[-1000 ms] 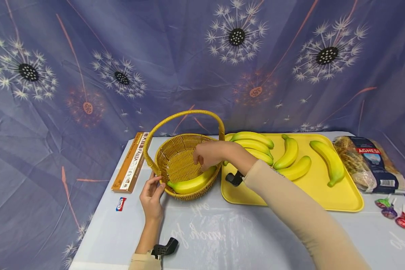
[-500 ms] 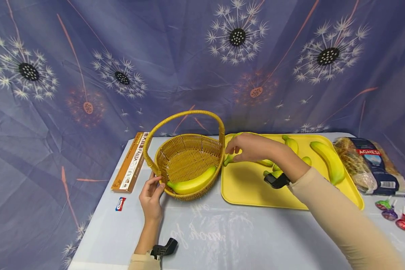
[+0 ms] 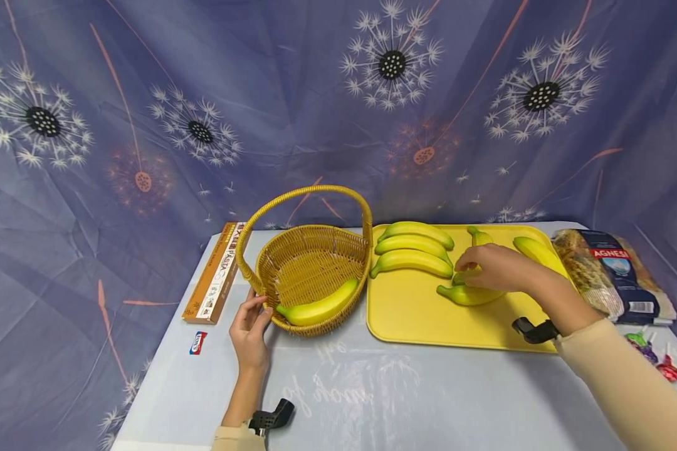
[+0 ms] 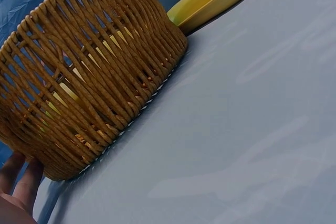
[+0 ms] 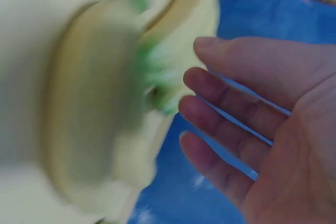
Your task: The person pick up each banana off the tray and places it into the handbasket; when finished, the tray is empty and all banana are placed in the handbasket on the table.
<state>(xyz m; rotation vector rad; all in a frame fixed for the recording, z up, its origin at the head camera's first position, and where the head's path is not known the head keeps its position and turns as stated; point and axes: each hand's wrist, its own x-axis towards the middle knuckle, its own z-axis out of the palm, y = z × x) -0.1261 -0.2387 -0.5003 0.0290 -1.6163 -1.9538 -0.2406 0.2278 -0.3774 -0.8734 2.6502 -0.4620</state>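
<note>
A yellow wicker basket (image 3: pixel 275 266) with a tall arched handle stands on the table, one banana (image 3: pixel 318 311) lying inside along its near wall. My left hand (image 3: pixel 251 332) grips the basket's left rim near the handle's foot; the left wrist view shows its fingers against the wicker wall (image 4: pixel 100 72). Over the yellow tray (image 3: pixel 412 322), my right hand (image 3: pixel 496 268) hovers close above a banana (image 3: pixel 469 295), partly hiding it. In the right wrist view the hand's fingers are parted and hold nothing, beside a blurred banana (image 5: pixel 94 103).
Three bananas (image 3: pixel 412 262) lie side by side at the tray's left. Another banana (image 3: pixel 479 236) sits behind my right hand, and one (image 3: pixel 536 252) farther right. An orange pasta box (image 3: pixel 214 275) and a small wrapped sweet (image 3: pixel 198 342) lie left; a pasta bag (image 3: pixel 615 272) and lollipops (image 3: pixel 668 368) right.
My right hand has moved right, from over the basket across the tray to the bananas in its middle. My left hand stays on the basket rim.
</note>
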